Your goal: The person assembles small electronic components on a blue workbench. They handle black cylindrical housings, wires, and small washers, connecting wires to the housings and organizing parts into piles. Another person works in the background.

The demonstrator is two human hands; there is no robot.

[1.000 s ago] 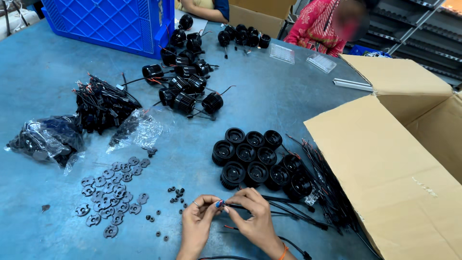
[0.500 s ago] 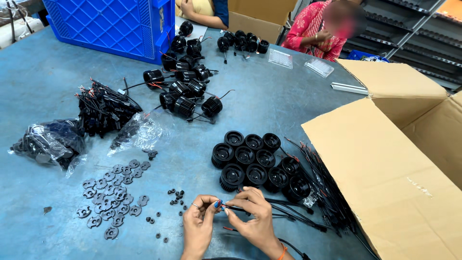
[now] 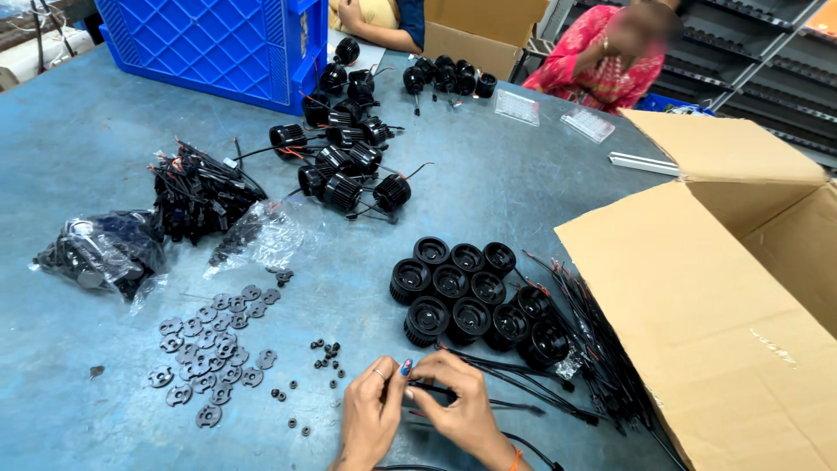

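Assembly workshop: a blue-grey workbench [image 3: 105, 157] carries batches of black ribbed housings [image 3: 466, 301], a blue crate [image 3: 218, 44], a cardboard carton [image 3: 697, 323], probably storage racking [image 3: 758, 52] behind.

Carton [image 3: 697, 314] right of housings [image 3: 471, 292]

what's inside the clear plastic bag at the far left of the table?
The clear plastic bag holds a heap of small black parts, some showing through the film. Glare and folds hide their exact shape and number. Another opened bag lies to its right.
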